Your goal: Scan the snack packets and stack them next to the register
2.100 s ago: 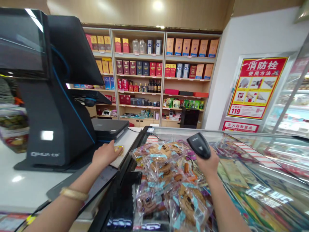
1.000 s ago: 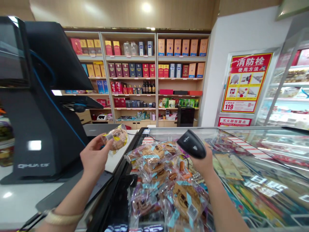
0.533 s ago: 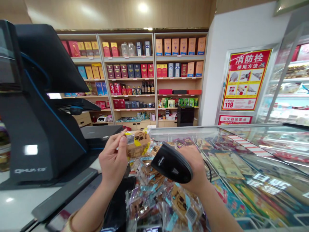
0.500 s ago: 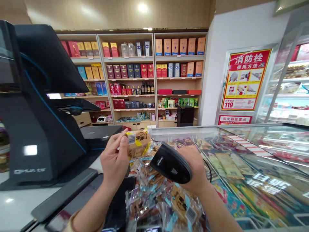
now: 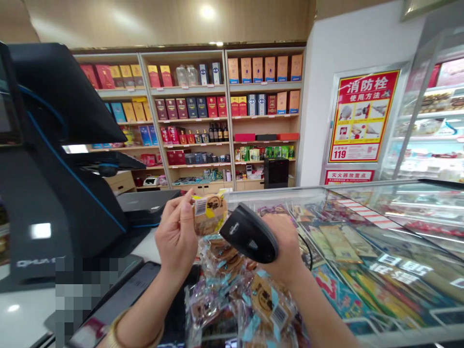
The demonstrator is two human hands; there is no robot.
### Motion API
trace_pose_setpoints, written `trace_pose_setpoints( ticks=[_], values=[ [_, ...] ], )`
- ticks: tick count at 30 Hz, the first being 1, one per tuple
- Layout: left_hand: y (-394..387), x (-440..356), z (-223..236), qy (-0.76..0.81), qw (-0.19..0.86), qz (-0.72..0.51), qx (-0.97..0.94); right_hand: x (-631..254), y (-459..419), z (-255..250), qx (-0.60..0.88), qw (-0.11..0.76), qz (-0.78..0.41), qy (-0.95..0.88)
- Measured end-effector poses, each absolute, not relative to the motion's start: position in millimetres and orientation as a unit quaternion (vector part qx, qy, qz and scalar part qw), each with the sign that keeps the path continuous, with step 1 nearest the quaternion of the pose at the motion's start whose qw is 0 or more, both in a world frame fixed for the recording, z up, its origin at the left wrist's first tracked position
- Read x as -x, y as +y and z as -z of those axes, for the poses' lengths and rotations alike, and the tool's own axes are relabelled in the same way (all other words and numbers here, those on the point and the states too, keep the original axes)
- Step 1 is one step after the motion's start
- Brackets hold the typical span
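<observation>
Between the thumb and fingers of my left hand (image 5: pixel 178 232) is a small snack packet (image 5: pixel 210 212) with yellow trim, its barcode turned toward me. My right hand (image 5: pixel 284 244) is wrapped round a black barcode scanner (image 5: pixel 249 234), whose head points left at the packet, close to it but apart. The scanner's cord hangs by my right wrist. Below both hands lies a heap of clear-wrapped brown snack packets (image 5: pixel 266 297) with blue strips; my forearms hide part of the heap.
A black checkout terminal (image 5: pixel 50 193) stands at the left on a white counter (image 5: pixel 21 309). To the right is a glass-topped freezer (image 5: pixel 362 241) holding packaged goods. Shelves of boxes and bottles (image 5: pixel 192 106) line the back wall, beside a red fire-hydrant poster (image 5: pixel 366 116).
The view has shifted slightly. The scanner has moved a little left and up, nearer the packet. Both hands keep their holds.
</observation>
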State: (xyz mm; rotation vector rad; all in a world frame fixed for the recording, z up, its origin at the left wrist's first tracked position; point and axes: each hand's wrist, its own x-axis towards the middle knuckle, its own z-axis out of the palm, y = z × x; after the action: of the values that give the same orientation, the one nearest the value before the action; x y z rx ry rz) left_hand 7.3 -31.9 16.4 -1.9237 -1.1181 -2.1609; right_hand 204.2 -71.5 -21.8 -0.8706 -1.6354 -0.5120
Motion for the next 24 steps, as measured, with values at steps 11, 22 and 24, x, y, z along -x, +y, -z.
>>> trace_pose_setpoints(
  ticks=[11, 22, 24],
  values=[
    [-56.2, -59.4, 22.0, -0.338, -0.049, 0.398, 0.851, -269.2, -28.9, 41.2, 0.468, 0.816, 0.04, -0.337],
    [-88.5, -58.8, 64.3, -0.214, -0.004, 0.313, 0.925, -265.6, -14.4, 94.1, 0.56, 0.641, 0.172, -0.497],
    [-104.5, -53.9, 76.6, -0.185, -0.001, 0.237, 0.954, -264.8, -13.5, 96.4, 0.56, 0.6, 0.208, -0.531]
  ],
)
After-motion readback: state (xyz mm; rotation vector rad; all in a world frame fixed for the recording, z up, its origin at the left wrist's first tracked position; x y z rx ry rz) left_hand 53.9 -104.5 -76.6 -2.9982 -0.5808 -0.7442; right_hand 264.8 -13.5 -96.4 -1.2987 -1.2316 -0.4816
